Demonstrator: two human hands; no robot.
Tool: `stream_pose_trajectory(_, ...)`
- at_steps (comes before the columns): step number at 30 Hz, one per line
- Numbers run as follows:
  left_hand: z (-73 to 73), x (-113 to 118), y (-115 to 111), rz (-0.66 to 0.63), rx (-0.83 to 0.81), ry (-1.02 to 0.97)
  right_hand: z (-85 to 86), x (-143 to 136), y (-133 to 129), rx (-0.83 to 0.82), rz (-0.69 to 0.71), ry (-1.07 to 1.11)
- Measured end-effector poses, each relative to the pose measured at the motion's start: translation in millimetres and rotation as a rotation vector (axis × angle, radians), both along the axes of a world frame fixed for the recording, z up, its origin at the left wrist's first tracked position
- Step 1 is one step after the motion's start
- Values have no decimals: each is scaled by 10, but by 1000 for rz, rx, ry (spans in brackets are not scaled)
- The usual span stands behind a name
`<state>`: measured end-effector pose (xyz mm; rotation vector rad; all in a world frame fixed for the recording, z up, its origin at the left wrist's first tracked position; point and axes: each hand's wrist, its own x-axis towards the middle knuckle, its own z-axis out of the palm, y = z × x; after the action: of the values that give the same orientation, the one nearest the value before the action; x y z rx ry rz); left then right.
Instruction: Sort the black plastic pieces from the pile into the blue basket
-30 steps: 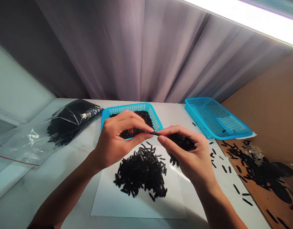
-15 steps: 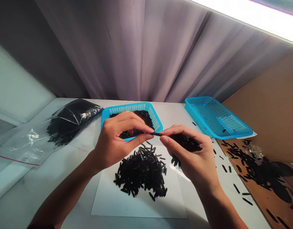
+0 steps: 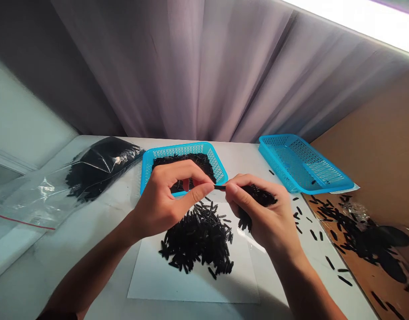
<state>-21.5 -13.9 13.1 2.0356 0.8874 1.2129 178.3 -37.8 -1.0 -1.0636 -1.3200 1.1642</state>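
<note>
A curtain (image 3: pixel 191 66) hangs beyond the table (image 3: pixel 101 253). On the table, relative to the sheet (image 3: pixel 191 291): a bag (image 3: pixel 101 169) lies left, one basket (image 3: pixel 218 163) behind, another (image 3: pixel 278 166) behind and right. The left hand (image 3: pixel 164 200) and right hand (image 3: pixel 267 218) are above the sheet's far part. The pile (image 3: pixel 198 240) lies on it. Right fingers curl round a clump (image 3: pixel 258 195); loosening them could spill it. Both hands' fingertips pinch a piece (image 3: pixel 219 187) above the sheet's far edge; so slight a hold could slip.
</note>
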Motion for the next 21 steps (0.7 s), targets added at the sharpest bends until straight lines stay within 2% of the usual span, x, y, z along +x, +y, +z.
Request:
stream_pose_trajectory(4, -24, 12, 33, 6, -33, -2, -51, 1, 18, -5, 4, 46)
stream_pose_trajectory(5, -50, 7, 67, 61, -14, 10, -72, 1, 33, -5, 0, 68)
stream_pose_trajectory(7, -121, -13, 162, 269, 74, 39, -116, -1, 79, -36, -6, 137)
stream_pose_trajectory(9, -186, -37, 251, 486, 168, 63, -156, -9, 140, -129, 21, 235)
stream_pose_trajectory(10, -206, -43, 276, 528, 179, 68, -172, -17, 170, -191, 48, 287)
stream_pose_trajectory(12, -211, -28, 262, 444, 148, 72, -197, -42, 218, -303, 106, 368)
stream_pose_trajectory(16, -176, 101, 73, 66, 186, 136, -233, -100, 227, -385, 198, 368)
stream_pose_trajectory(18, -198, 176, 0, 25, 251, 162, -255, -113, 205, -364, 223, 293)
stream_pose_trajectory(21, -268, 242, -25, 54, 290, 162, -294, -113, 189, -297, 213, 169)
